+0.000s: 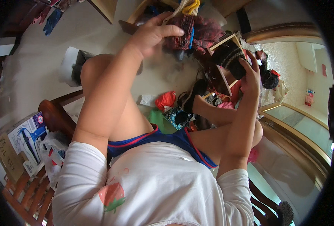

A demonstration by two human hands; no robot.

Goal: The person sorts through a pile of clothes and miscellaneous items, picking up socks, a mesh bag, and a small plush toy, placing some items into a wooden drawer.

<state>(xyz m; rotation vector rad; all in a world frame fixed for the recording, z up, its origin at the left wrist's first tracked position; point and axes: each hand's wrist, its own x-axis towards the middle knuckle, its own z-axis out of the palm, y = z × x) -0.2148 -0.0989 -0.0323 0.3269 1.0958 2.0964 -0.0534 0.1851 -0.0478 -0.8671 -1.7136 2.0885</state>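
Up at the top middle, my left hand (155, 34) is closed round a bundle of knitwear (183, 32). The bundle is mostly speckled maroon, with a blue edge and yellow and cream parts at its top. Whether it is gloves or socks I cannot make out. Further right, my right hand (251, 71) grips a dark knitted piece (229, 60) with pale stripes, its fingers bent at the right end. The two pieces are apart, both held up above the floor. The left hand's lower fingers are hidden behind the bundle.
A wooden drawer or open box (221, 77) stands under the right-hand piece. A red bag (165, 100) and a dotted blue cloth (174, 115) lie between my legs. A white bin (70, 64) is beside my left knee. Boxes (27, 139) rest on the wooden bench at left.
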